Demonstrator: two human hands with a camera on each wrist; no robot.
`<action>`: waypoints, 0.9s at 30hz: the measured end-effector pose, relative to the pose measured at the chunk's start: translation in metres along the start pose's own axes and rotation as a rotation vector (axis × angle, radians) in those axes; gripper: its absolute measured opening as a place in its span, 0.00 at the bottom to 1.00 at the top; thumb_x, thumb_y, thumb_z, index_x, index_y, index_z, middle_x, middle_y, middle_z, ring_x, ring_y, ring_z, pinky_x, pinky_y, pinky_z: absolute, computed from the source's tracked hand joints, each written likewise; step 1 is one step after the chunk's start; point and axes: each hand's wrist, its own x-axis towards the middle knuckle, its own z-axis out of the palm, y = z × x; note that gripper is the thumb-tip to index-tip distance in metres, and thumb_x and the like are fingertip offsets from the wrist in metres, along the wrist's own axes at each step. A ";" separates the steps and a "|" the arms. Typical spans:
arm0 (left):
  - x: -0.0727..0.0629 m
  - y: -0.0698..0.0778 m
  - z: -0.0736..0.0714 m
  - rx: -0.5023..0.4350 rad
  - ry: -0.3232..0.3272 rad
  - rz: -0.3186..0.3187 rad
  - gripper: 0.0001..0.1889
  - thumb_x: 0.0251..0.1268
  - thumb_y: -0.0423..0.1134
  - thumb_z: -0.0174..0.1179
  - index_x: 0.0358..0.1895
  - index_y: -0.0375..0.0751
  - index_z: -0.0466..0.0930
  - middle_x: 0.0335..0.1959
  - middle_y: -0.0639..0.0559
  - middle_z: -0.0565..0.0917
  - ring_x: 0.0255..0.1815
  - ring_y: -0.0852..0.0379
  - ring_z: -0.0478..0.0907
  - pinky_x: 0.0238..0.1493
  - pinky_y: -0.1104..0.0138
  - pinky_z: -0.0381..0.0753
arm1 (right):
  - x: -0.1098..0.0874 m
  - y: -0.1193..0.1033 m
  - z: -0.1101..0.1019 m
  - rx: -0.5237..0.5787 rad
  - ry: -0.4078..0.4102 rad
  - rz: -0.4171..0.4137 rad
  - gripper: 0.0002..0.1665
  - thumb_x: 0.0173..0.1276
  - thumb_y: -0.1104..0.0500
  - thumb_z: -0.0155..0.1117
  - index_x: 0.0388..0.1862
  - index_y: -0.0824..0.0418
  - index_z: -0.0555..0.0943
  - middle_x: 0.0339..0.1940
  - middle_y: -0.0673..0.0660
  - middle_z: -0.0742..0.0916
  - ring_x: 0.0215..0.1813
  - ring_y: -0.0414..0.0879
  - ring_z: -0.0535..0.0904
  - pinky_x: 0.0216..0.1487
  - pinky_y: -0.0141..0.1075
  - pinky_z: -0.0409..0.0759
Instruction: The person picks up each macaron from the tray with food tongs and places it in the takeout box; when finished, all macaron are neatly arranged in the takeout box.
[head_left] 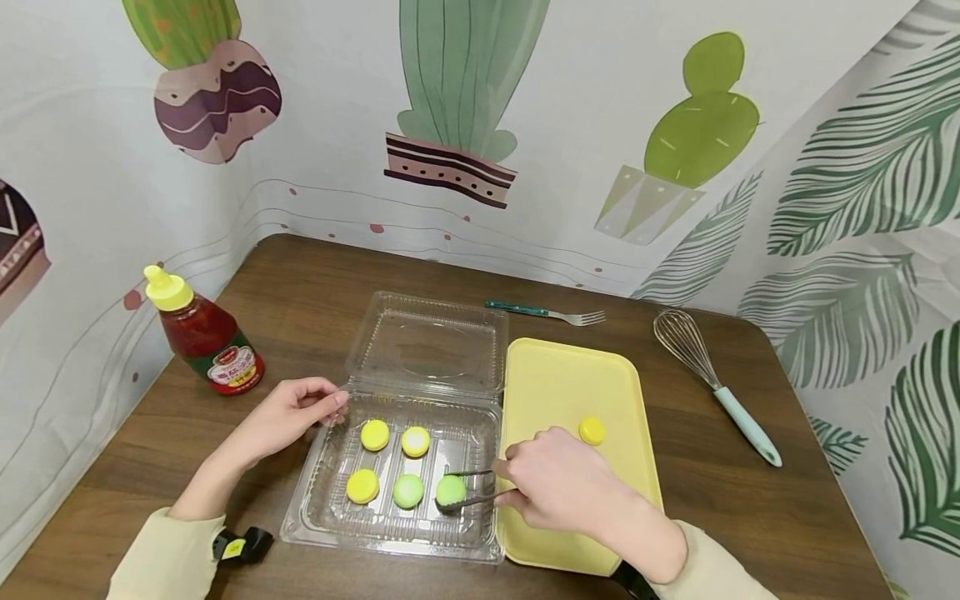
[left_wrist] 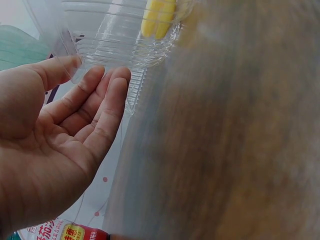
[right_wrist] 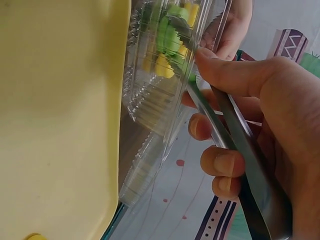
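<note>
My right hand (head_left: 558,479) grips a pair of metal tongs (right_wrist: 257,185), whose tips stand on either side of a green macaron (head_left: 452,490). That macaron is in the right front part of a clear plastic container (head_left: 405,543) with its lid laid back. Beside it sit another green macaron (head_left: 408,492) and a yellow macaron (head_left: 363,486); two more yellow ones form the row behind. With thumb and fingers, my left hand (head_left: 281,421) pinches the container's left rim. A single yellow macaron (head_left: 592,430) lies on the yellow tray (head_left: 573,367), right of the container.
A red sauce bottle (head_left: 213,342) with a yellow cap stands at the left. Behind the tray lies a fork (head_left: 543,312) with a green handle. A whisk (head_left: 716,383) lies right of the tray. A patterned cloth (head_left: 322,100) hangs behind the wooden table (head_left: 750,533).
</note>
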 end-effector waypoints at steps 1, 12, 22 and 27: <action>0.000 0.000 0.000 0.002 0.000 0.001 0.11 0.75 0.38 0.58 0.45 0.30 0.81 0.35 0.45 0.86 0.35 0.55 0.82 0.38 0.67 0.82 | 0.000 0.000 0.000 0.004 -0.004 0.003 0.16 0.60 0.40 0.72 0.28 0.49 0.84 0.20 0.41 0.80 0.18 0.41 0.73 0.24 0.36 0.73; 0.001 -0.003 0.000 0.039 0.001 0.000 0.13 0.75 0.41 0.58 0.44 0.32 0.82 0.34 0.46 0.86 0.35 0.54 0.82 0.39 0.67 0.82 | 0.005 -0.001 0.000 0.022 -0.046 0.032 0.22 0.58 0.40 0.73 0.17 0.48 0.74 0.15 0.40 0.73 0.16 0.39 0.65 0.19 0.35 0.67; 0.001 -0.001 0.001 0.020 0.007 0.015 0.11 0.75 0.39 0.58 0.43 0.31 0.82 0.33 0.46 0.85 0.33 0.57 0.82 0.37 0.67 0.81 | 0.008 -0.002 -0.001 0.051 -0.068 0.054 0.23 0.56 0.42 0.74 0.14 0.47 0.71 0.13 0.39 0.71 0.16 0.39 0.64 0.18 0.34 0.66; 0.000 0.000 0.001 0.001 0.006 0.020 0.10 0.75 0.37 0.58 0.43 0.31 0.82 0.33 0.45 0.85 0.33 0.57 0.81 0.36 0.67 0.81 | 0.009 -0.003 -0.001 0.055 -0.072 0.063 0.24 0.55 0.43 0.75 0.13 0.46 0.70 0.13 0.39 0.69 0.16 0.38 0.63 0.18 0.33 0.65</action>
